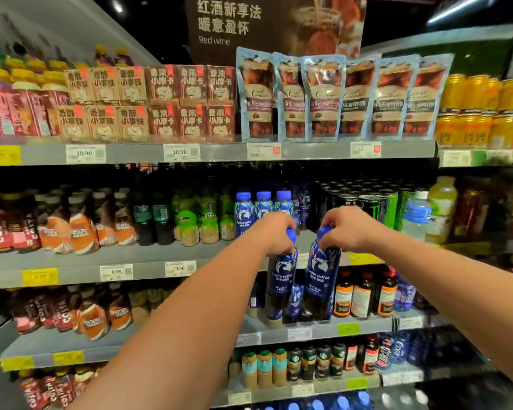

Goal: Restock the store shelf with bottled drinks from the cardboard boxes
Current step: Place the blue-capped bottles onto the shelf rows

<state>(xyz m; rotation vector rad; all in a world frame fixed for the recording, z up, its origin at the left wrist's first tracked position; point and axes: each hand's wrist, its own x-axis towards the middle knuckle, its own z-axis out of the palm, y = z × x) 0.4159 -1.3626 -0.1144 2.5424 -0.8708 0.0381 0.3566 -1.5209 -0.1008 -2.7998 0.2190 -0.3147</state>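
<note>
My left hand (274, 233) grips the neck of a blue-labelled coffee bottle (280, 287) just under its blue cap. My right hand (345, 229) holds a second, matching coffee bottle (322, 279) the same way. Both bottles hang upright in front of the edge of the middle shelf (148, 266). Behind my hands, three of the same blue coffee bottles (262, 208) stand in a row on that shelf, with a gap of bare shelf to their right. No cardboard box is in view.
Black energy-drink cans (365, 202) stand right of the gap and green-capped bottles (208, 220) to the left. Pouches (323, 99) and cartons fill the top shelf. Lower shelves hold more bottled coffee (365, 294).
</note>
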